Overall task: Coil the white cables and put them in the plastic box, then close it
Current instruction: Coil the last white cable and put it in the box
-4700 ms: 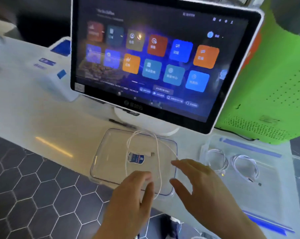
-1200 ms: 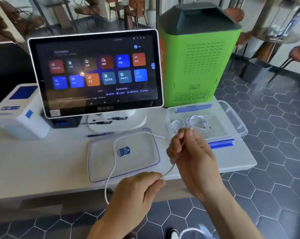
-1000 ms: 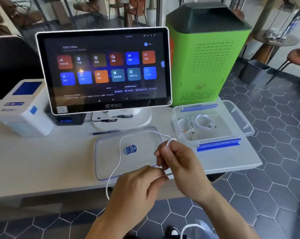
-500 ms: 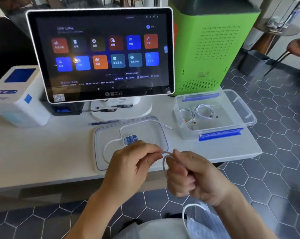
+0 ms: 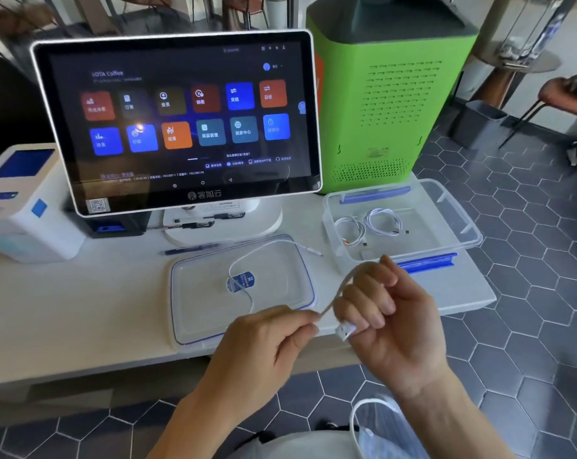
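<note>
A white cable [image 5: 268, 245] trails from the clear lid [image 5: 194, 303] on the table up into both hands. My right hand [image 5: 384, 321] has the cable looped around its fingers, with the white plug end poking out near the fingertips. My left hand [image 5: 265, 346] pinches the same cable just left of that loop. The far plug lies on the table beside the lid. To the right stands the open clear plastic box [image 5: 452, 223] with blue clips. Two coiled white cables [image 5: 366, 226] lie inside it.
A touchscreen terminal [image 5: 177, 117] on a white stand sits behind the lid, with a pen [image 5: 191, 250] in front of it. A white printer [image 5: 22, 200] stands at the left and a green machine [image 5: 389, 91] behind the box. The table edge runs just below my hands.
My right hand has risen and turned palm-up with the cable wound over its fingers. The slack on the lid has shortened and shifted right. My left hand still pinches the cable.
</note>
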